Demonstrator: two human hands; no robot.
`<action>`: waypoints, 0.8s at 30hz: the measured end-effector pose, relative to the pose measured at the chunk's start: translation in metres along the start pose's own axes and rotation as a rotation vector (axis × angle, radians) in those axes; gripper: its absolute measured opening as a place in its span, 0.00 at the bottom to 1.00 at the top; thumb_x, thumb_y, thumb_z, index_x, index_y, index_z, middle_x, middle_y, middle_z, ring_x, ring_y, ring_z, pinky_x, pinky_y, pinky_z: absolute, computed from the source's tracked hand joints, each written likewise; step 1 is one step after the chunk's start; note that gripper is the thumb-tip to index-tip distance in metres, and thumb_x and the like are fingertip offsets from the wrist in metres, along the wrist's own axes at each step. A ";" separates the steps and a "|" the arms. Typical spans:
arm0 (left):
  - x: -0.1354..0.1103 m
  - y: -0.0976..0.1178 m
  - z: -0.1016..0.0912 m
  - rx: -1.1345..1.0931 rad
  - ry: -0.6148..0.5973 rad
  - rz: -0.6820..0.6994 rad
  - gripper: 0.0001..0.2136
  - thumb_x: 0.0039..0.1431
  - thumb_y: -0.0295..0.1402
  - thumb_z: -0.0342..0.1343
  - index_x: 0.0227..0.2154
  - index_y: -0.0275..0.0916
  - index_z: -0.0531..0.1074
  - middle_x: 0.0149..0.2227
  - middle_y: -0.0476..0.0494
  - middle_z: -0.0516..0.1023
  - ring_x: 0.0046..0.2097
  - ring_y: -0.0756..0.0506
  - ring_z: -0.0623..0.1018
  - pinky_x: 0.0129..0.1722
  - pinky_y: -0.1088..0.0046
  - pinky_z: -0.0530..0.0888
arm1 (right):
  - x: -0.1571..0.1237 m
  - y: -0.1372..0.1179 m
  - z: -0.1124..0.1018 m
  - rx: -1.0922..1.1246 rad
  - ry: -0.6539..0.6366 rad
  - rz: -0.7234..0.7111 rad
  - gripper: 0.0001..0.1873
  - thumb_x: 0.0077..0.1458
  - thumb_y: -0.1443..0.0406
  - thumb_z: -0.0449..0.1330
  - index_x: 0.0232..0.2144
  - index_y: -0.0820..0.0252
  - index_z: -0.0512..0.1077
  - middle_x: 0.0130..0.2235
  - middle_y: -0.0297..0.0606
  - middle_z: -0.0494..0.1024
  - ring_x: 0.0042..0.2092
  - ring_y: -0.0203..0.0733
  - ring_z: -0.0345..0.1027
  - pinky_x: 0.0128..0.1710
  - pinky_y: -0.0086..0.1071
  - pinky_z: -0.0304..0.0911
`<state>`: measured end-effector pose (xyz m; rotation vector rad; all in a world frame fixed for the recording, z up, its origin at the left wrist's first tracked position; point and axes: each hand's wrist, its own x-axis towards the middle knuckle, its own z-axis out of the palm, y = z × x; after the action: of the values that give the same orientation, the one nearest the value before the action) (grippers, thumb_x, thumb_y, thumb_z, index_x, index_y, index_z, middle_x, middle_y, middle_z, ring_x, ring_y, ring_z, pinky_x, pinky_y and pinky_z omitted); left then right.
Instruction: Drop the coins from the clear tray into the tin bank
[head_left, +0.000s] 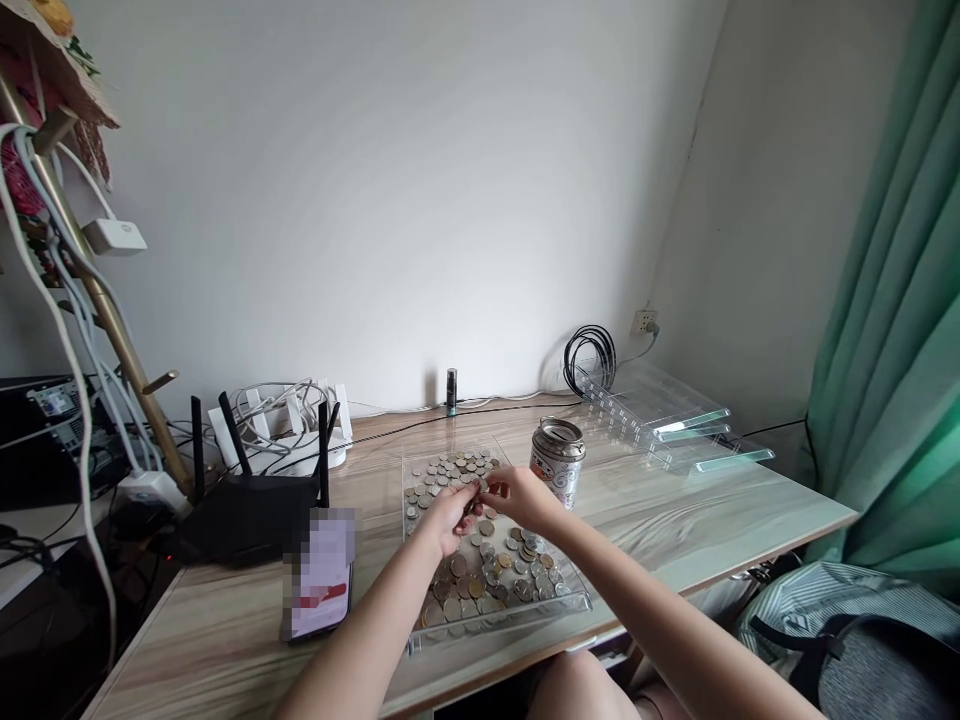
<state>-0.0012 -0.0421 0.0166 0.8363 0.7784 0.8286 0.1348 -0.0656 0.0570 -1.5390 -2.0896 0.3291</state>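
Over a clear acrylic tray [517,609] spread with coins [469,587], my two hands meet close together. My left hand [452,515] is closed, with coins held in its fingers. Thumb and fingertips of my right hand [517,494] pinch at what looks like a coin, right beside the left fingertips; the fingers partly hide it. Loose coins lie in a far group and a near group, both in the tray. Just right of my right hand stands a silver patterned tin [557,462] with a slotted lid, upright on the wooden table [675,535].
A phone [322,575] and a black router [244,515] stand on the left, with white routers and cables [289,430] behind. A small dark bottle [451,391] is by the wall. Clear acrylic trays [660,415] and a coiled black cable [589,360] lie at the back right.
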 end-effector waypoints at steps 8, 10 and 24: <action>-0.003 0.001 0.001 0.069 -0.094 0.061 0.10 0.49 0.37 0.51 0.23 0.34 0.64 0.16 0.54 0.63 0.12 0.60 0.55 0.11 0.83 0.42 | 0.010 0.000 0.009 0.315 0.055 0.170 0.10 0.41 0.64 0.53 0.23 0.65 0.72 0.22 0.36 0.73 0.25 0.34 0.63 0.23 0.24 0.55; -0.006 0.001 0.003 0.075 -0.094 0.040 0.09 0.50 0.35 0.51 0.23 0.33 0.65 0.17 0.53 0.64 0.12 0.60 0.55 0.11 0.83 0.43 | 0.011 0.000 -0.005 0.252 0.151 0.176 0.11 0.42 0.63 0.53 0.25 0.64 0.72 0.24 0.36 0.74 0.26 0.34 0.64 0.24 0.25 0.56; -0.007 0.005 0.007 0.085 0.077 -0.033 0.05 0.50 0.19 0.43 0.25 0.32 0.62 0.23 0.43 0.72 0.17 0.58 0.64 0.13 0.85 0.53 | 0.030 0.046 -0.095 -0.518 0.197 0.542 0.13 0.37 0.70 0.53 0.27 0.54 0.73 0.33 0.36 0.73 0.35 0.40 0.65 0.26 0.27 0.56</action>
<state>-0.0006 -0.0484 0.0257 0.8688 0.8984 0.8065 0.2165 -0.0331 0.1217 -2.3327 -1.6471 -0.1967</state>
